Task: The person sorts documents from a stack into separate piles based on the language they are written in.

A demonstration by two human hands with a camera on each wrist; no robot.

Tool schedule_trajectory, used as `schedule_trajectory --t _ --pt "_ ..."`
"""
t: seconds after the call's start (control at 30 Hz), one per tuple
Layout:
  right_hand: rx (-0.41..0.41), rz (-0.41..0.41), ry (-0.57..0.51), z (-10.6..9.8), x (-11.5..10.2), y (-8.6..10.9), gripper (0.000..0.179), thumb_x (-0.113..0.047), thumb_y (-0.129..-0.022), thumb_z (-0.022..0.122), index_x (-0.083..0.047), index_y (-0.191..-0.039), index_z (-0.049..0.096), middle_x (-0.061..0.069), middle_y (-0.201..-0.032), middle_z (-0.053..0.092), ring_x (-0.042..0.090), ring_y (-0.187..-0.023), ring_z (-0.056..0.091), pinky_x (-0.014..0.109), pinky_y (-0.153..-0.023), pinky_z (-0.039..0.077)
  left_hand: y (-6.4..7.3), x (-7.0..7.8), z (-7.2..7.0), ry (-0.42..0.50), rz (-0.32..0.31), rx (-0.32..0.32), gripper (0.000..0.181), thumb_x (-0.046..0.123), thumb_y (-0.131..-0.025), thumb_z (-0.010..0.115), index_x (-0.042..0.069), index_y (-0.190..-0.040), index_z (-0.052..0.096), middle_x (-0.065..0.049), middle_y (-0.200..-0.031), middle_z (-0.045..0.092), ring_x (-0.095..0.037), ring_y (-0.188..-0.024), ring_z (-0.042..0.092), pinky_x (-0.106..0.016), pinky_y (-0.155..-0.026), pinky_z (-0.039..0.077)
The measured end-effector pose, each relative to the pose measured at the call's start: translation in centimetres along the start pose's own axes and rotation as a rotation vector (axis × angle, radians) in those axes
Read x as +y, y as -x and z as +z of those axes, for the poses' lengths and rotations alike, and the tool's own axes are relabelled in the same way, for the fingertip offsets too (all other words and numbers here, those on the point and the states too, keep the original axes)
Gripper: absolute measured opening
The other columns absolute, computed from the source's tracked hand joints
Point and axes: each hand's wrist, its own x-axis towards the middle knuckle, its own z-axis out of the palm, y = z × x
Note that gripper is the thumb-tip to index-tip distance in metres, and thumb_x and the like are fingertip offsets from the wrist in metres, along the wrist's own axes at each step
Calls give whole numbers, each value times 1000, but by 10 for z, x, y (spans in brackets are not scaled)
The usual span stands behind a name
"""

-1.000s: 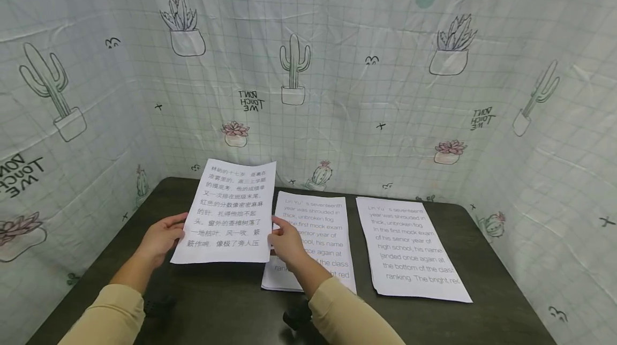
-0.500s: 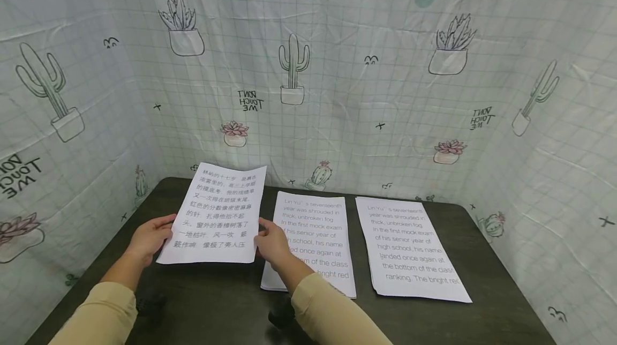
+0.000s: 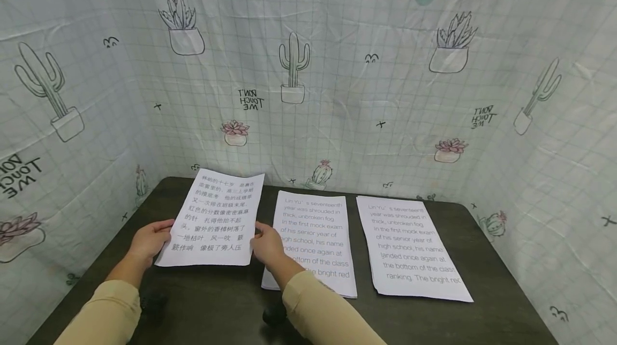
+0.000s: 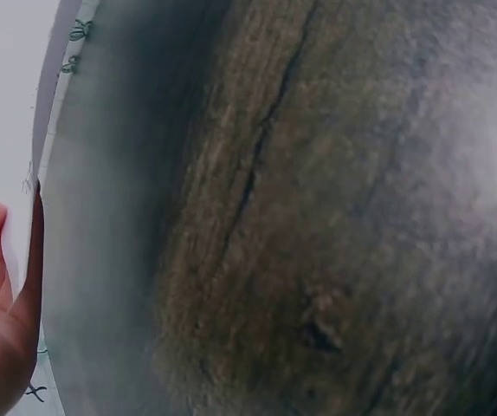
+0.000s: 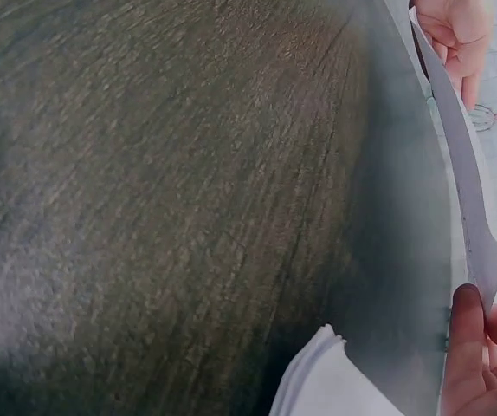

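A white sheet of paper (image 3: 212,222) printed with Chinese characters is held between both hands at the left of the table. The left hand (image 3: 150,239) pinches its left edge, and the right hand (image 3: 267,243) pinches its right edge. From the right wrist view, the sheet (image 5: 467,173) appears nearly edge-on, raised off the tabletop. There the right hand's thumb and fingers (image 5: 467,334) press it from both sides. Just right of it lies a paper stack (image 3: 315,227) with English text, partly covered by the right hand and forearm.
Another stack of English-printed paper (image 3: 414,251) lies farther right, slightly slanted. The dark wood table (image 3: 487,259) is enclosed by a hanging cactus-print cloth (image 3: 337,93). A dark rounded object (image 3: 275,314) shows beside the right sleeve.
Both hands have carried the Chinese-printed sheet leftward and slightly lower, uncovering more of the middle stack's text. Both English-printed stacks stay where they were.
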Motion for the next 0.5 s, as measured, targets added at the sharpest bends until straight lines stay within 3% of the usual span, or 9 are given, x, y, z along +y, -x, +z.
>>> schedule_trajectory --t 0.3,0.4,0.5 --pt "-2 -1 38 5 5 -1 51 4 -85 54 3 -136 54 7 -87 65 11 -59 59 21 -49 48 -3 -4 4 11 -33 40 48 -4 -92 46 -9 -140 45 -32 -137 52 -33 -105 62 -24 -68 48" --pt "-9 6 26 7 8 -2 52 5 -85 54 4 -136 54 8 -88 66 11 -62 60 22 -52 52 -3 -5 5 19 -42 52 48 -5 -92 47 -10 -139 46 -32 -137 52 -35 -107 62 -26 -70 50" --pt "-37 34 -14 8 10 -3 53 5 -85 54 4 -138 52 9 -91 65 12 -65 62 24 -56 56 -3 -7 6 25 -33 52 47 -5 -92 47 -11 -138 45 -33 -137 51 -40 -114 59 -36 -80 53"
